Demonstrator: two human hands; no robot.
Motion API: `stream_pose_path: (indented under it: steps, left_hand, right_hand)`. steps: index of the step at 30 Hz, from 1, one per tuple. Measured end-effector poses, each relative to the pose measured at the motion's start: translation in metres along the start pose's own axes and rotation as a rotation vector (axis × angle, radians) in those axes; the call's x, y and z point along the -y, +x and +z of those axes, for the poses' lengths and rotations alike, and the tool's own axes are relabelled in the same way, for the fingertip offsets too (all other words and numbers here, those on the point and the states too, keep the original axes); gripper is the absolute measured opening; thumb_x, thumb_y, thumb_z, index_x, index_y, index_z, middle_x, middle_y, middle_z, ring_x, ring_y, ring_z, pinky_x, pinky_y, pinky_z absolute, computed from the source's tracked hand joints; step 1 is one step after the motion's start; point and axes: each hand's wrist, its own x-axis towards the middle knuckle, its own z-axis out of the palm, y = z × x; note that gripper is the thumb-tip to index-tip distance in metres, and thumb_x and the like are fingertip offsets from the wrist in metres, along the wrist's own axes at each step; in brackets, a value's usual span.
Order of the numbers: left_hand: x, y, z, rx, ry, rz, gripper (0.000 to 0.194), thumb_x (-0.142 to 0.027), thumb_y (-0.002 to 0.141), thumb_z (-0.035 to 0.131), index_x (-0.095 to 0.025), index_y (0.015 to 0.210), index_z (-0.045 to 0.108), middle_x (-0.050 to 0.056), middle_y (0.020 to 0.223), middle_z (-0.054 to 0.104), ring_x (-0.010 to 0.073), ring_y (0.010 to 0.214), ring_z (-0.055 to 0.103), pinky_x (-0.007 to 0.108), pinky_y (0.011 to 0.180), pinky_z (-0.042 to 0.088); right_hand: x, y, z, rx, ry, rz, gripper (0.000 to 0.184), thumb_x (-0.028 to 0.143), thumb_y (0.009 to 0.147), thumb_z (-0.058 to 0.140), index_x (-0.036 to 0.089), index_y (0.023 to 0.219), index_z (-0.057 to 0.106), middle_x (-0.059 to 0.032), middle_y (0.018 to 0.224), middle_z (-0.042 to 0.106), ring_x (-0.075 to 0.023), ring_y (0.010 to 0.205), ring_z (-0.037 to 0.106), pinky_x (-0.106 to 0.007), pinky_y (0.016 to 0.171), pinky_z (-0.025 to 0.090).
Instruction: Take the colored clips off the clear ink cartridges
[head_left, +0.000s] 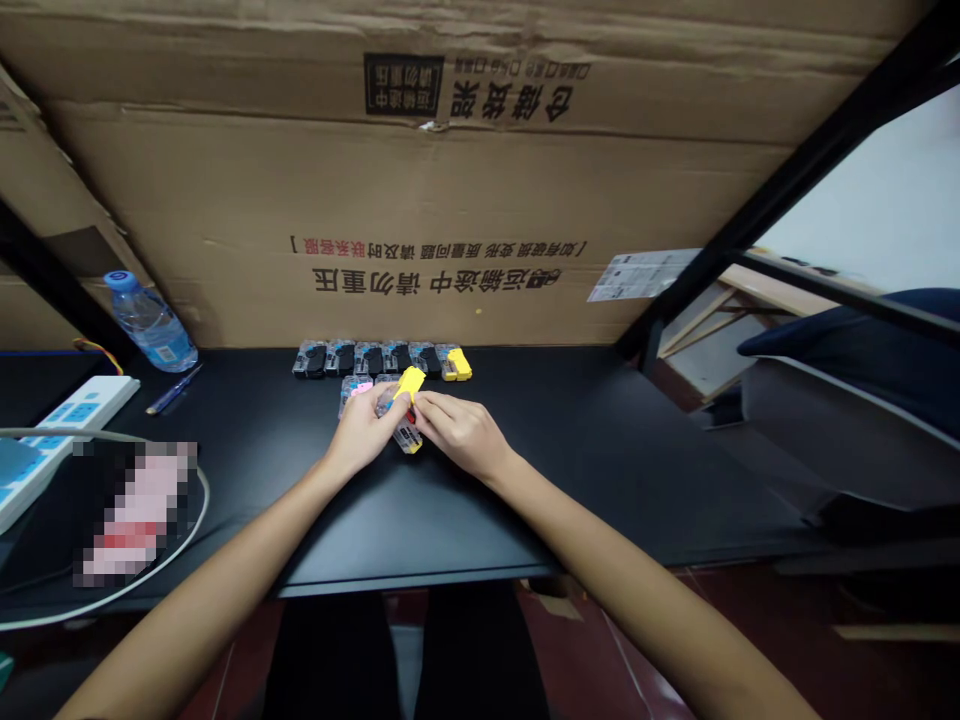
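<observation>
Both hands meet over the middle of the black table (pixel 600 440). My left hand (pixel 365 430) is closed around a clear ink cartridge with a yellow cap (pixel 409 384). My right hand (pixel 459 428) pinches the same cartridge from the right side. Behind them a row of several cartridges (pixel 379 358) lies along the cardboard, most with black caps and one yellow (pixel 457 364) at the right end. A pink-capped cartridge (pixel 354 389) lies just behind my left hand.
A big cardboard box (pixel 450 200) walls off the back of the table. At the left are a water bottle (pixel 150 322), a pen (pixel 172 390), a white power strip (pixel 52 430) and a white cable (pixel 180 530). A black frame post (pixel 750 230) stands to the right.
</observation>
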Motion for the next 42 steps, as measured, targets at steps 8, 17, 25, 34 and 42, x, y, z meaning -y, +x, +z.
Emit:
stream_pose_path:
  steps: [8,17,25,34,42]
  left_hand:
    - [-0.005,-0.004,0.004,-0.045,0.104,0.004,0.035,-0.04,0.101,0.061,-0.016,0.119,0.08,0.007,0.108,0.084,0.0228,0.095,0.077,0.031,0.089,0.058]
    - [-0.003,-0.003,0.005,-0.056,0.062,-0.011,0.034,-0.039,0.098,0.063,-0.018,0.118,0.081,0.006,0.11,0.084,0.0247,0.098,0.077,0.035,0.091,0.06]
    - [-0.002,-0.003,0.006,-0.06,0.053,-0.023,0.035,-0.039,0.097,0.063,-0.017,0.118,0.081,0.007,0.112,0.084,0.0246,0.098,0.078,0.034,0.092,0.06]
    - [0.003,0.001,0.002,-0.056,0.022,-0.015,0.034,-0.036,0.099,0.06,-0.017,0.12,0.078,0.008,0.119,0.083,0.0245,0.106,0.078,0.034,0.096,0.058]
    - [-0.005,-0.003,-0.005,0.005,0.179,0.083,0.036,-0.041,0.106,0.054,-0.019,0.131,0.069,0.008,0.111,0.083,0.0215,0.095,0.078,0.031,0.088,0.058]
  right_hand:
    - [0.004,-0.003,0.003,0.03,0.033,0.107,0.018,0.017,0.106,0.06,0.016,0.106,0.078,-0.014,0.107,0.083,-0.0226,0.089,0.082,-0.033,0.083,0.069]
    - [0.002,-0.003,0.004,0.059,0.106,0.14,0.02,0.02,0.107,0.058,0.019,0.102,0.077,-0.0129,0.104,0.083,-0.0237,0.09,0.082,-0.036,0.084,0.069]
    - [0.002,-0.003,0.007,0.022,0.003,0.086,0.022,0.02,0.108,0.058,0.019,0.097,0.076,-0.0101,0.099,0.084,-0.0207,0.083,0.08,-0.031,0.077,0.067]
    - [0.004,0.002,0.005,-0.006,0.211,0.221,0.021,0.023,0.108,0.06,0.02,0.119,0.077,-0.011,0.115,0.084,-0.0231,0.1,0.083,-0.036,0.091,0.069]
    - [0.001,0.007,0.009,-0.06,0.666,0.629,0.022,0.044,0.098,0.074,0.022,0.101,0.073,-0.0069,0.092,0.082,-0.0215,0.078,0.079,-0.035,0.075,0.068]
